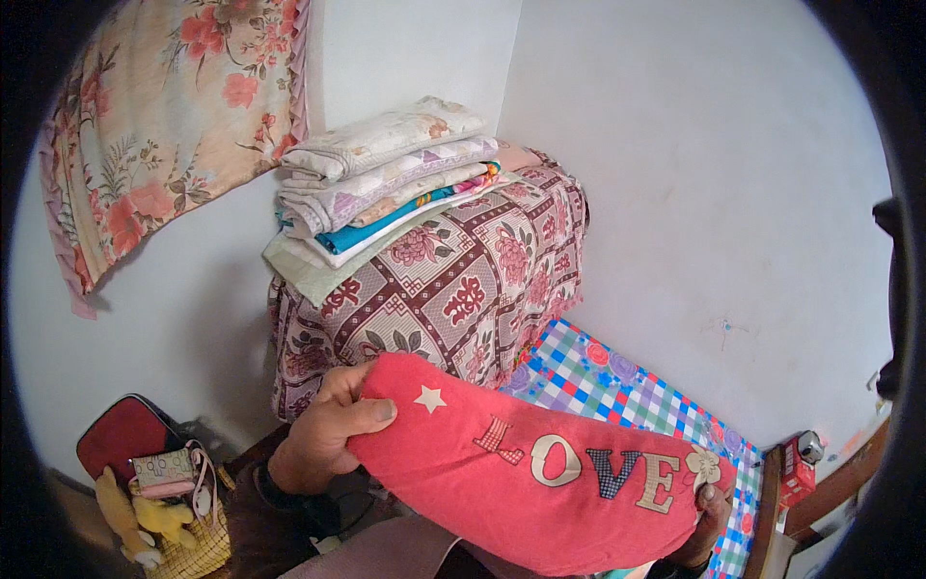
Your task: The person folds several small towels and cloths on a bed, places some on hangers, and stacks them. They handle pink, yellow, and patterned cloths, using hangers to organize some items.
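Observation:
A folded red cloth (453, 473) with patchwork letters, a pale star and a pale flower is stretched between my two hands. It hangs at a slant, its left end higher than its right. My left hand (333, 420) grips the upper left end, thumb on top and fingers behind the fabric. At the lower right end, my right hand (712, 521) pinches the edge near the flower; most of that hand is hidden behind the cloth. A sliver of lighter fabric shows under the cloth's lower right edge.
Behind stands a bulky piece draped in a maroon-patterned cover (463, 299), topped by a stack of folded cloths (386, 183). A checked blue sheet (579, 376) lies to the right. Lower left are a red bag (121, 439) and yellow soft toys (164, 516). A floral curtain (183, 125) hangs upper left.

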`<act>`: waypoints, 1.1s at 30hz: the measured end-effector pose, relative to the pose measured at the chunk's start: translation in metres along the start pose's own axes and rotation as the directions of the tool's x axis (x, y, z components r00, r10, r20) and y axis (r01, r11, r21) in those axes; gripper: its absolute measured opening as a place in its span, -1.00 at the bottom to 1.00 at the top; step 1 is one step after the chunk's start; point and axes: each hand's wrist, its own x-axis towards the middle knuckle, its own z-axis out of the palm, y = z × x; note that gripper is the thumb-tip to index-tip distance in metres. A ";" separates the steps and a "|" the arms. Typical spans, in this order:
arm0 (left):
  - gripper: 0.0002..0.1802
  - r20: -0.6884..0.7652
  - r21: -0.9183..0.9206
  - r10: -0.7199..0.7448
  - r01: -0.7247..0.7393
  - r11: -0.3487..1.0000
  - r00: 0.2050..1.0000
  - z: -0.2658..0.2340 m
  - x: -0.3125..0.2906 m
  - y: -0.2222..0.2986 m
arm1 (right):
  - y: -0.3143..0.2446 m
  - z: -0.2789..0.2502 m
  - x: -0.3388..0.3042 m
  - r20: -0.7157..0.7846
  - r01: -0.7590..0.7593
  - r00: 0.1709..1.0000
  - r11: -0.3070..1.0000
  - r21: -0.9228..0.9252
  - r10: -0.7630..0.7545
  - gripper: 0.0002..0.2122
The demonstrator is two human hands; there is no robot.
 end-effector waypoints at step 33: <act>-0.68 -0.232 0.905 0.812 -0.188 0.382 0.536 -0.355 0.304 0.314 | 0.139 0.452 0.244 0.750 -0.561 0.629 0.787 0.255 0.205 -0.72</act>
